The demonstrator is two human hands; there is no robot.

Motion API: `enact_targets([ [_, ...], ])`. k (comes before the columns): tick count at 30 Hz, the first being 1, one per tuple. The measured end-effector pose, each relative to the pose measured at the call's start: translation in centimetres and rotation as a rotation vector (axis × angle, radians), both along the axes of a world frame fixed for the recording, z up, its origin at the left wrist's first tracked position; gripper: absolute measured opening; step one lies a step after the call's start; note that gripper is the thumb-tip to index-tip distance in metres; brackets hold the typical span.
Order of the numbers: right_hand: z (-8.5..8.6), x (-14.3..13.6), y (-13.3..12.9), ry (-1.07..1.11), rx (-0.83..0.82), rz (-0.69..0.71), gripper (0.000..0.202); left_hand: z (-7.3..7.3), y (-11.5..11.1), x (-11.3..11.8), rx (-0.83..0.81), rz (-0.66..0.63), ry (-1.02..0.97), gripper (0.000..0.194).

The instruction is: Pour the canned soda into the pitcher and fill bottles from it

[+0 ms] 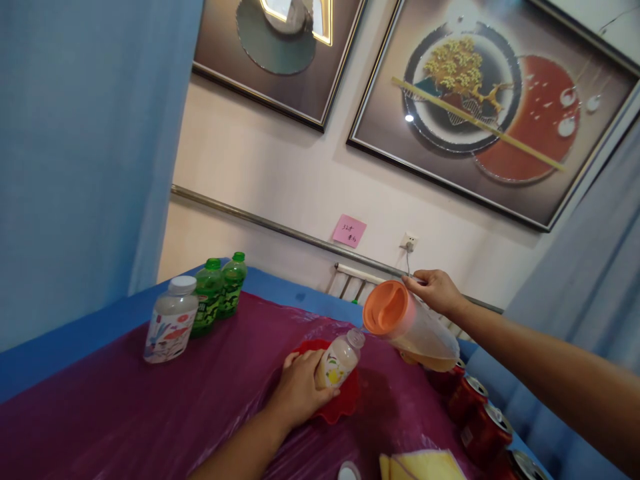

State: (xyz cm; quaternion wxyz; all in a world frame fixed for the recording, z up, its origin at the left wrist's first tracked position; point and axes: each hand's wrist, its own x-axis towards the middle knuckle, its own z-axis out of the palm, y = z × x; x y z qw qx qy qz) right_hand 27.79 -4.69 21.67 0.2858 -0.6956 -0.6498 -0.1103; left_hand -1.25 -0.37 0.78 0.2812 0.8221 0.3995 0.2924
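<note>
Currently I see the left hand (295, 390) with its fingers wrapped around a lemon-printed bottle (337, 362), tilted over a red scalloped dish (345, 403), low centre of the frame. Right of centre, the right hand (436, 291) grips an orange-lidded pitcher (423, 330), inclined toward the bottle's mouth. Red cans (483, 437) stand lower right.

The purple-covered table (200, 400) bears a clear bottle (171, 327), green bottles (206, 301), red cans (484, 437), a red dish (346, 399) and a yellow cloth (425, 464).
</note>
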Motion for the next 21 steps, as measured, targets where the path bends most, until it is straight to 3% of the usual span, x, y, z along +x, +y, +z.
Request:
enact_targets([
  [21, 0.21, -0.26, -0.43, 0.005, -0.018, -0.009, 0.05, -0.61, 0.3, 0.17, 0.02, 0.006, 0.008, 0.063],
])
